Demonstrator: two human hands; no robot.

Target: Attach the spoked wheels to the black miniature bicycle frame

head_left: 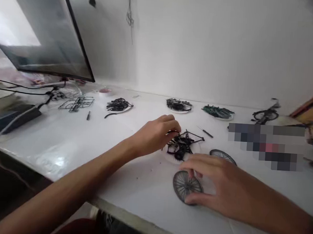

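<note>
On the white bench top (131,186), near its middle, I record a miniature black bicycle frame (184,143) resting on a round white plate (171,159). The frame appears to be thin matt plastic, built from slender struts that form an open triangle, with a dense tangle of small parts bunched at its near left end. Its long axis runs from that tangle toward the far right, where a straight strut ends just beside a small screwdriver (205,132).

My left hand (154,135) enters from the left, its curled fingers (174,129) at the frame's left side. They are partly hidden, so I cannot tell whether they are clamped on the frame or only touching it.

My right hand (216,184) is closed on a spoked wheel (181,185) near the plate, with the fingers over the far rim and the thumb (191,201) on the near rim. The wheel is round, with a narrow dark tyre and fine grey spokes, and lies low against the bench. A second spoked wheel (222,155) lies just beyond my right hand, partly covered by it.

Along the far side sit plates of black parts (119,105) and green parts (217,112), with a black parts sprue (76,104) to the left and an assembled model bicycle (265,114) to the right.
</note>
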